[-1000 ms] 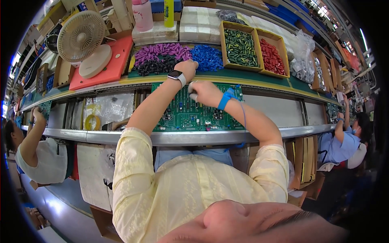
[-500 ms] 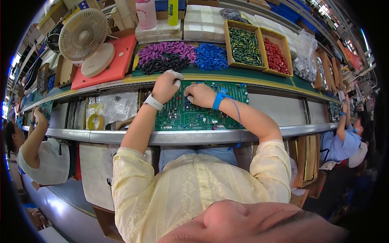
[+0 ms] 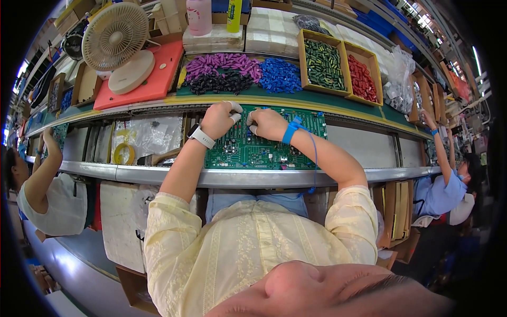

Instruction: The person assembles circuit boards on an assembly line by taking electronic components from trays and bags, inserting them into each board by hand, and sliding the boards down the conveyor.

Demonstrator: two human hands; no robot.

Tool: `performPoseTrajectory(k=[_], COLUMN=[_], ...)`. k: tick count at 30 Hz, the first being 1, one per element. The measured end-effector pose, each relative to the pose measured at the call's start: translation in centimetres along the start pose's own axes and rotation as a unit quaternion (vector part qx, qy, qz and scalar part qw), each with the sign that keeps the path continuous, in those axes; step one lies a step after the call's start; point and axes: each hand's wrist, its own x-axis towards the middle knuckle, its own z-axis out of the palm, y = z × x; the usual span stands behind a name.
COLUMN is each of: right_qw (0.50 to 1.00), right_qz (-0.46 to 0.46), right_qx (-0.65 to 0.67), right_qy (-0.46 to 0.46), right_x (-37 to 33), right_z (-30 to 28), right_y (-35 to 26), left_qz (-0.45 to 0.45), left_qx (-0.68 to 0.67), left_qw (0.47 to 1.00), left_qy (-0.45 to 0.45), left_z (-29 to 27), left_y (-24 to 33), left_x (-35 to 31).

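Note:
A green circuit board (image 3: 248,150) with many small components lies flat across the rails in front of me. My left hand (image 3: 219,120), wearing a white watch, is over its far left corner. Its fingers, with pale finger covers, are curled together near the far edge. Close to it on the right, my right hand (image 3: 268,124) is bent down over the board, thumb and fingers pinched just above the components. A blue wrist strap (image 3: 290,130) with a coiled cord circles that wrist. Whatever either hand's fingertips hold is hidden or too small to name.
Beyond the rail are piles of purple (image 3: 222,64), black (image 3: 216,83) and blue parts (image 3: 279,75), plus boxes of green (image 3: 323,64) and red parts (image 3: 361,78). A fan (image 3: 116,39) stands on a red board. Yellow tape (image 3: 124,154) lies left. Co-workers sit on both sides.
My left hand has come slightly nearer, from the far rail by the black parts onto the board's corner. My right hand stays over the board. The right co-worker's arm has reached farther out.

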Motion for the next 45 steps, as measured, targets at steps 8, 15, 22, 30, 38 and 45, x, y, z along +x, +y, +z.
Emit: performPoseTrajectory(k=[8,15,22,30,38,45], right_qw=[0.999,0.971,0.958,0.953,0.937,0.975], right_qz=[-0.019,0.07,0.073,0.045,0.017,0.02], right_qx=[-0.009,-0.137,-0.182,-0.211,-0.195,-0.098], right_qy=[-0.032,0.182,0.209,0.214,0.289,0.197], right_x=[0.0,2.0,2.9,3.1,2.8,1.0], right_z=[-0.5,-3.5,-3.2,-3.1,-3.5,-4.4], right_y=[0.2,5.2,8.4,8.9,8.1,3.8], left_qz=[0.078,0.076,0.149,0.145,0.153,0.152], left_qx=[0.062,0.071,0.096,0.132,0.122,0.02], left_qw=[0.995,0.992,0.98,0.977,0.976,0.985], left_qy=[-0.028,-0.073,-0.091,-0.088,-0.094,-0.078], left_z=[0.1,0.4,1.3,1.5,1.8,0.9], left_y=[-0.3,0.2,-0.3,-0.2,0.5,0.2], left_x=[-0.3,-0.4,-0.1,0.0,-0.1,0.3])
